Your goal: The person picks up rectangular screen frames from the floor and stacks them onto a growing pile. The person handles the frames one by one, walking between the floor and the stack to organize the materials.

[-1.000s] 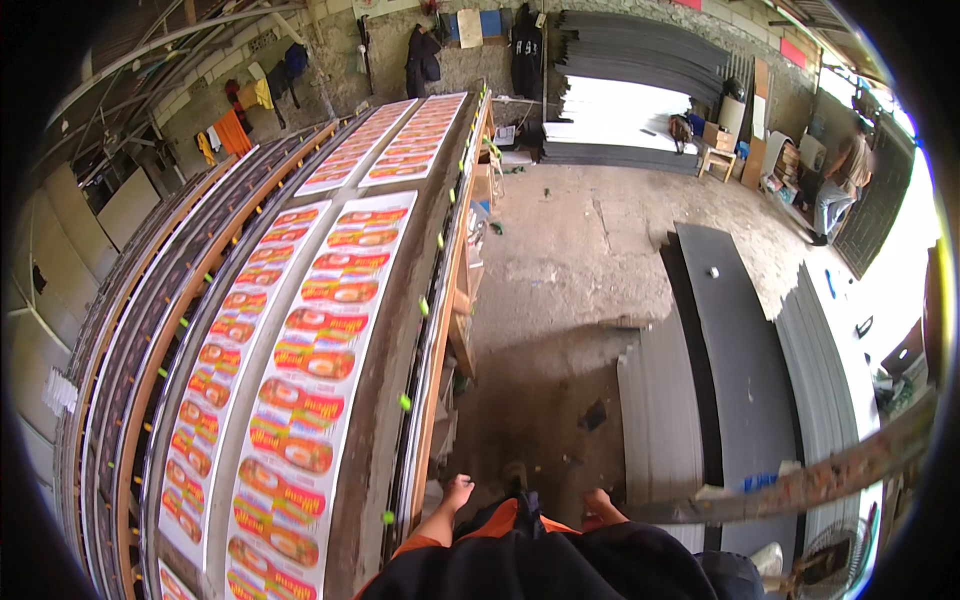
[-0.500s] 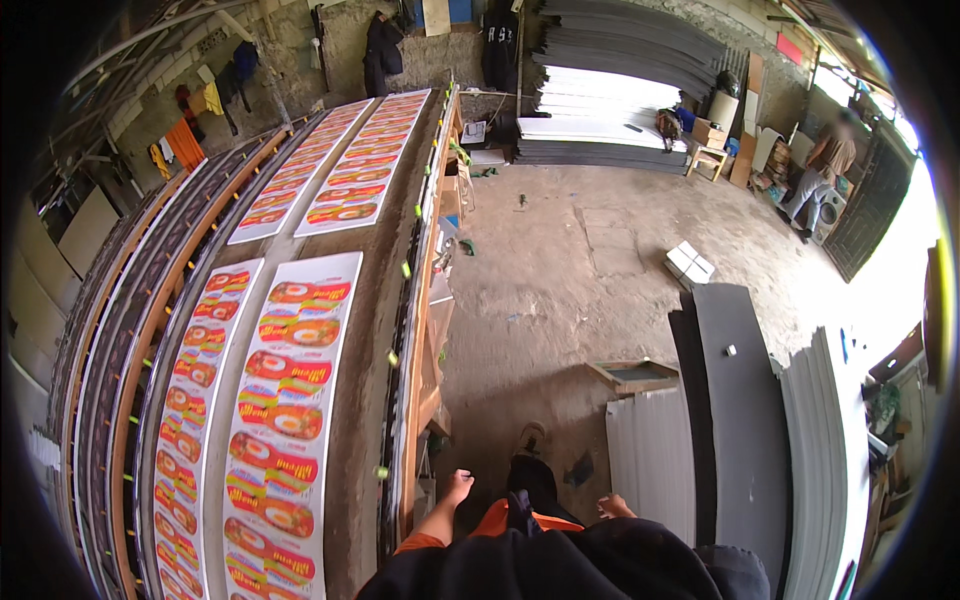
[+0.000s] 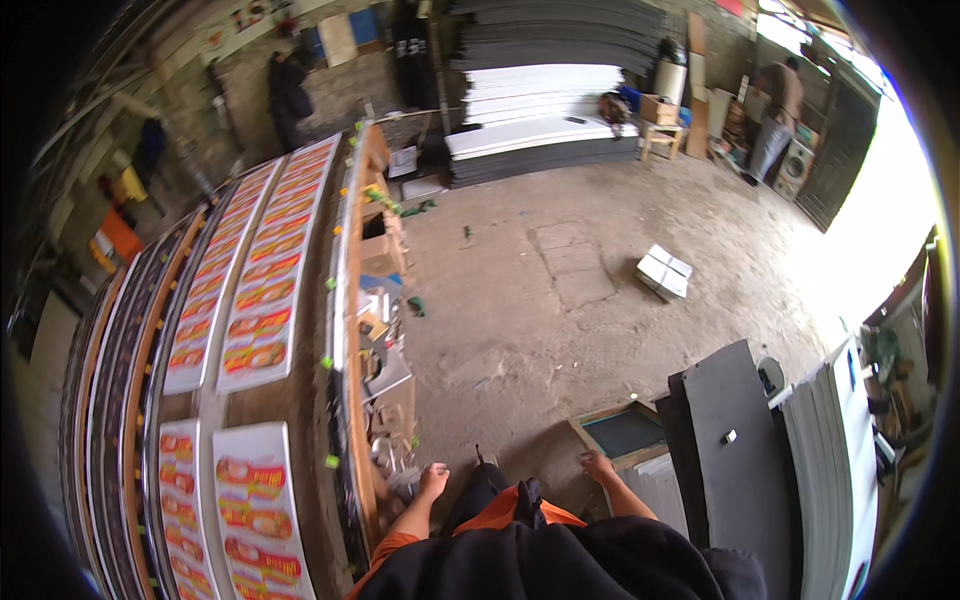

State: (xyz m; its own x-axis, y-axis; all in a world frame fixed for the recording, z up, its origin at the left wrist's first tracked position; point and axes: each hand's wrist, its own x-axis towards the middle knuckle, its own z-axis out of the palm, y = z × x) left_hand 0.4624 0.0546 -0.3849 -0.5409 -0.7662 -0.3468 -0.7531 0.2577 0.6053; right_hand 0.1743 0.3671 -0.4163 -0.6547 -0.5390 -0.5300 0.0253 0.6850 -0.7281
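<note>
My left hand (image 3: 434, 481) hangs in the air in front of me, beside the wooden edge (image 3: 362, 400) of the long printing table. Its fingers are loosely curled, and nothing shows in them. My right hand (image 3: 597, 465) is raised just before a wooden-framed screen (image 3: 625, 430), apart from it as far as I can tell. That hand is half open and holds nothing that I can see. White sheets with red and yellow printed designs (image 3: 258, 325) lie in rows on the table to my left.
Grey and black boards (image 3: 740, 430) and white sheets (image 3: 832, 425) are stacked at the right. A tied white bundle (image 3: 665, 272) lies on the concrete floor. More sheets (image 3: 545, 95) are piled against the far wall. Another person (image 3: 778, 110) stands by the doorway, near a washing machine (image 3: 795, 165).
I have moved forward along the table and my view has turned. The framed screen and the white bundle are nearer. My right hand has swung forward; my left stays beside the table.
</note>
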